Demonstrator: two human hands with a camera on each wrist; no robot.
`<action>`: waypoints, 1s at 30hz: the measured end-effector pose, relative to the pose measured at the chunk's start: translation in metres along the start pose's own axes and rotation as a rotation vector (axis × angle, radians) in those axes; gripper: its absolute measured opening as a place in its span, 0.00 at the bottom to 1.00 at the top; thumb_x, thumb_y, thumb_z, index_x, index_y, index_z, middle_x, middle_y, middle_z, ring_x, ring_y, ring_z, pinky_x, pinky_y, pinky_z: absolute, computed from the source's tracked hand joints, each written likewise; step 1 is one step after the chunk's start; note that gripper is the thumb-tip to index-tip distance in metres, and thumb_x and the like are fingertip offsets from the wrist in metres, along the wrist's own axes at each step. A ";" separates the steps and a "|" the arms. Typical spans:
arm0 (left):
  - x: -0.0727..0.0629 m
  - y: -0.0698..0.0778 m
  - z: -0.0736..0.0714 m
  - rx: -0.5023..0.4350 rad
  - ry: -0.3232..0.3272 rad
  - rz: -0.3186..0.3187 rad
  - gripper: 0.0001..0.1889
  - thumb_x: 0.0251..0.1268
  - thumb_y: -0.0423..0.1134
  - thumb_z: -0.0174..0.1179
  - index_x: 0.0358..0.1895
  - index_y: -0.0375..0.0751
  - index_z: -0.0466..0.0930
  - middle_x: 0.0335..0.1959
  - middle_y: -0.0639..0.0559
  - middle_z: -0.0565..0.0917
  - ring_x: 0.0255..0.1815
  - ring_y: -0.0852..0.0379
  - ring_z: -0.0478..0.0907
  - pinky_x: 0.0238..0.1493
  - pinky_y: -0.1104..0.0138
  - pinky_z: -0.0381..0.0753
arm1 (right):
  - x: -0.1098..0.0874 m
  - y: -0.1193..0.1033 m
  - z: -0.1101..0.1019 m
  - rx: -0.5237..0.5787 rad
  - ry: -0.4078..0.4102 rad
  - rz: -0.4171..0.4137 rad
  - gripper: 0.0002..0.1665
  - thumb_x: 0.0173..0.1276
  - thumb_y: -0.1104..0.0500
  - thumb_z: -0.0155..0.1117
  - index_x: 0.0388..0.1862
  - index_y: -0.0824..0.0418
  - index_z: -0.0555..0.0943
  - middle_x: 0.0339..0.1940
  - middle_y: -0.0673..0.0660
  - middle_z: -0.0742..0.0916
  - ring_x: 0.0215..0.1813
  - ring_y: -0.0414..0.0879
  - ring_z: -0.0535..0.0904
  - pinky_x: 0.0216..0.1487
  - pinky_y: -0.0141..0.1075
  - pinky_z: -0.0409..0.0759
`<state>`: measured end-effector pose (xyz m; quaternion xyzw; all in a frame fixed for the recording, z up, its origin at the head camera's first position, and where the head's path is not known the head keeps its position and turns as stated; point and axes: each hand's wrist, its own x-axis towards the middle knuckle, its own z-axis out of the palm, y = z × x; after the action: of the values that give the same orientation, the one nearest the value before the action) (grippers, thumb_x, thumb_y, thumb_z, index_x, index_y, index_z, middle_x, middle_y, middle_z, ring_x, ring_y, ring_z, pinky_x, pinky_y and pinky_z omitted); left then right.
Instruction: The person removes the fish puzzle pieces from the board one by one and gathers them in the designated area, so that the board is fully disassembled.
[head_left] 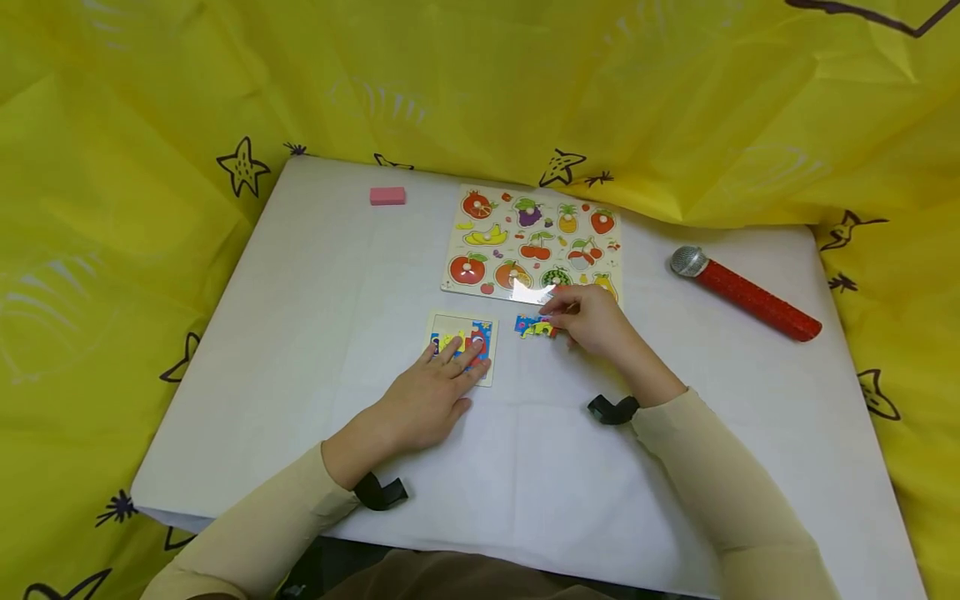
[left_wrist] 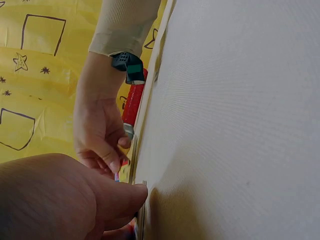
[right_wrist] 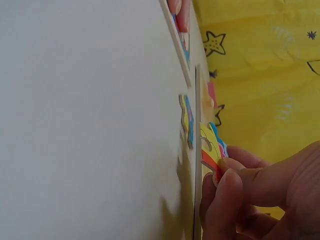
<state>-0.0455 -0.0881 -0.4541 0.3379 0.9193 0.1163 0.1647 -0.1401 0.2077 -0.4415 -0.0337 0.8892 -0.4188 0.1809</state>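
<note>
My left hand [head_left: 423, 404] lies with spread fingers over a small square jigsaw board [head_left: 453, 321]. Blue, yellow and red pieces show in the board between the fingers, while its upper left part is bare. To the right, my right hand [head_left: 596, 321] pinches a jigsaw piece between thumb and fingertips. In the right wrist view this held piece [right_wrist: 212, 142] is yellow, blue and red and is raised off the table. Beside it a loose blue-and-yellow jigsaw piece [right_wrist: 186, 120] rests on the white cloth.
Behind the hands lies a larger fruit peg puzzle [head_left: 498, 254], its front edge close to my right hand. A red microphone [head_left: 750, 298] lies on the right. A pink block [head_left: 387, 196] is at the back left. Yellow patterned curtain [head_left: 480, 83] surrounds the table [head_left: 300, 333].
</note>
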 end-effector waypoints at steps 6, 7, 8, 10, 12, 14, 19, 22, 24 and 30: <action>0.000 0.000 -0.001 0.006 -0.003 0.006 0.32 0.85 0.46 0.54 0.86 0.48 0.61 0.89 0.46 0.58 0.90 0.36 0.52 0.88 0.38 0.54 | -0.007 0.010 -0.014 -0.043 -0.004 0.031 0.07 0.75 0.66 0.71 0.48 0.63 0.92 0.39 0.63 0.88 0.22 0.48 0.80 0.25 0.33 0.81; 0.000 0.000 -0.001 0.006 -0.004 0.007 0.32 0.85 0.46 0.54 0.86 0.48 0.61 0.89 0.46 0.58 0.90 0.36 0.52 0.88 0.38 0.54 | -0.008 0.010 -0.015 -0.053 -0.008 0.034 0.07 0.75 0.66 0.70 0.48 0.63 0.92 0.39 0.63 0.88 0.22 0.48 0.80 0.26 0.33 0.81; 0.000 0.000 -0.001 0.006 -0.004 0.007 0.32 0.85 0.46 0.54 0.86 0.48 0.61 0.89 0.46 0.58 0.90 0.36 0.52 0.88 0.38 0.54 | -0.009 0.011 -0.016 -0.061 -0.009 0.035 0.07 0.75 0.66 0.70 0.48 0.63 0.92 0.38 0.63 0.88 0.21 0.48 0.80 0.26 0.33 0.81; 0.000 0.000 -0.001 0.006 -0.004 0.007 0.32 0.85 0.46 0.54 0.86 0.48 0.61 0.89 0.46 0.58 0.90 0.36 0.52 0.88 0.38 0.54 | -0.011 0.012 -0.018 -0.076 -0.013 0.034 0.07 0.76 0.66 0.70 0.47 0.63 0.92 0.37 0.62 0.89 0.21 0.48 0.79 0.25 0.33 0.80; 0.000 -0.001 -0.001 0.006 -0.005 0.008 0.32 0.85 0.46 0.54 0.86 0.48 0.61 0.89 0.46 0.57 0.90 0.36 0.52 0.88 0.38 0.54 | -0.011 0.014 -0.018 -0.094 -0.013 0.029 0.07 0.75 0.67 0.70 0.47 0.63 0.92 0.36 0.61 0.89 0.22 0.48 0.79 0.26 0.32 0.79; 0.000 -0.001 0.000 0.004 -0.004 0.008 0.32 0.85 0.46 0.54 0.86 0.48 0.61 0.89 0.46 0.57 0.90 0.36 0.52 0.87 0.38 0.54 | -0.011 0.016 -0.018 -0.114 -0.008 0.022 0.07 0.75 0.67 0.70 0.46 0.62 0.92 0.35 0.61 0.89 0.23 0.49 0.80 0.27 0.32 0.78; 0.000 -0.001 0.000 -0.003 -0.004 0.007 0.32 0.85 0.46 0.53 0.86 0.48 0.61 0.90 0.47 0.56 0.91 0.36 0.51 0.87 0.37 0.53 | -0.012 0.018 -0.016 -0.193 0.028 -0.005 0.07 0.74 0.67 0.71 0.45 0.60 0.93 0.41 0.60 0.90 0.41 0.52 0.81 0.45 0.38 0.78; -0.001 0.000 0.000 -0.003 -0.005 0.005 0.32 0.85 0.46 0.53 0.87 0.48 0.60 0.90 0.47 0.56 0.91 0.36 0.51 0.88 0.37 0.53 | -0.011 0.018 -0.014 -0.229 0.042 -0.011 0.08 0.74 0.68 0.69 0.44 0.60 0.92 0.42 0.60 0.89 0.47 0.54 0.80 0.51 0.42 0.77; -0.001 0.000 -0.001 -0.005 -0.004 0.004 0.32 0.85 0.46 0.53 0.87 0.48 0.60 0.90 0.47 0.56 0.91 0.36 0.51 0.88 0.37 0.53 | -0.011 0.018 -0.012 -0.249 0.049 -0.015 0.09 0.74 0.68 0.68 0.44 0.59 0.92 0.41 0.60 0.89 0.47 0.54 0.80 0.51 0.43 0.77; 0.000 0.001 -0.002 -0.011 -0.009 -0.002 0.33 0.85 0.46 0.54 0.87 0.49 0.59 0.90 0.48 0.55 0.91 0.36 0.50 0.88 0.37 0.52 | -0.013 0.019 -0.007 -0.293 0.083 -0.049 0.10 0.74 0.70 0.65 0.44 0.60 0.91 0.41 0.59 0.89 0.46 0.54 0.80 0.50 0.44 0.77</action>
<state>-0.0456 -0.0879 -0.4523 0.3364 0.9183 0.1197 0.1707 -0.1291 0.2278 -0.4478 -0.0641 0.9464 -0.2900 0.1268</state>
